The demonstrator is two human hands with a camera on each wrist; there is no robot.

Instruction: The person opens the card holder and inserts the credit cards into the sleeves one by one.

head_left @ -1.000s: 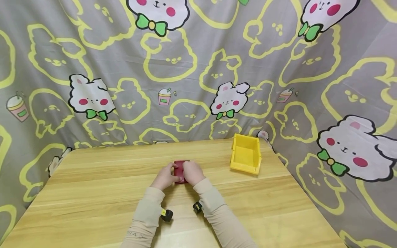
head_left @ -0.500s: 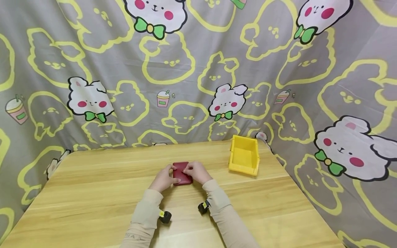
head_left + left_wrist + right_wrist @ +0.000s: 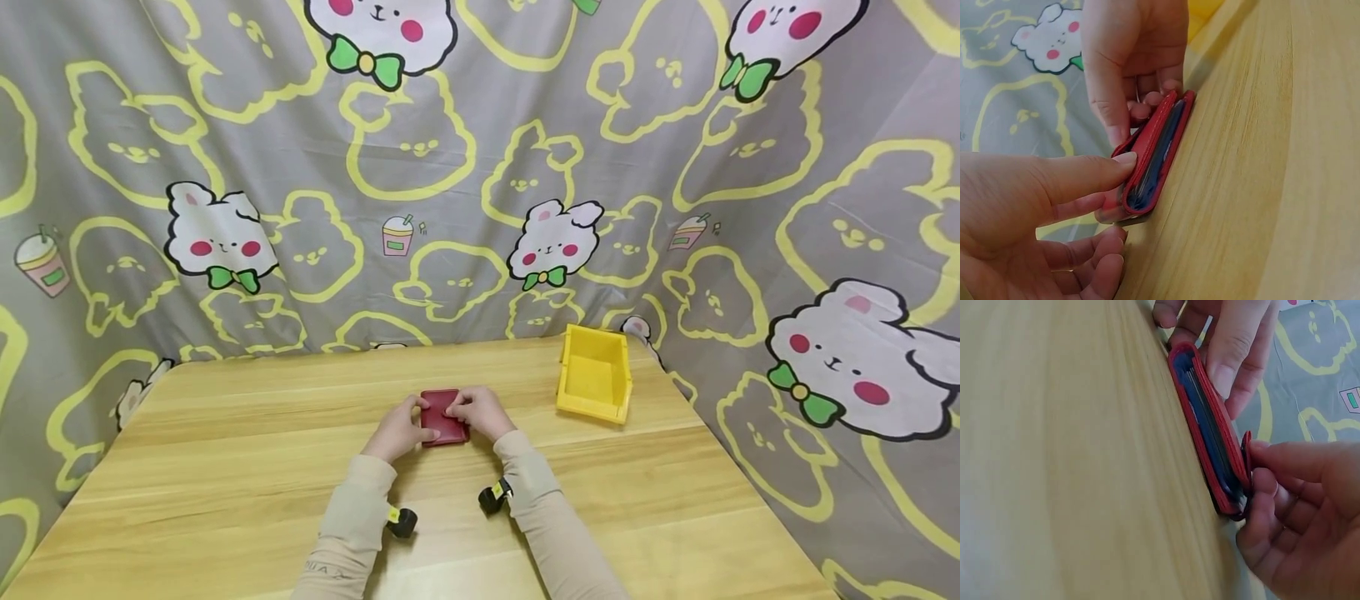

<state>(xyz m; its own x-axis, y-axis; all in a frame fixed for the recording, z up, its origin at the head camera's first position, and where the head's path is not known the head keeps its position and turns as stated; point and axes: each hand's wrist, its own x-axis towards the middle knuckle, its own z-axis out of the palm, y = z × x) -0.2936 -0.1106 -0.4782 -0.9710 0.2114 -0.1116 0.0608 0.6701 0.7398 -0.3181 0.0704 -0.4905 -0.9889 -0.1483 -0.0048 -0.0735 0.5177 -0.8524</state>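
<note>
A dark red card wallet lies folded on the wooden table, with a stack of card sleeves showing between its covers in the left wrist view. My left hand holds its folded left side, thumb on the top cover and fingers by the fold. At the opposite side, my right hand pinches the wallet's small closing strap between thumb and forefinger. The strap stands up from the top cover near the open edge.
A yellow plastic bin stands at the back right of the table. Behind the table and along its right hangs a grey curtain with cartoon prints. Black wrist cameras hang below both sleeves.
My right hand has shifted right from over the wallet, uncovering more of its top, and pinches the strap. My left hand keeps its hold on the fold side.
</note>
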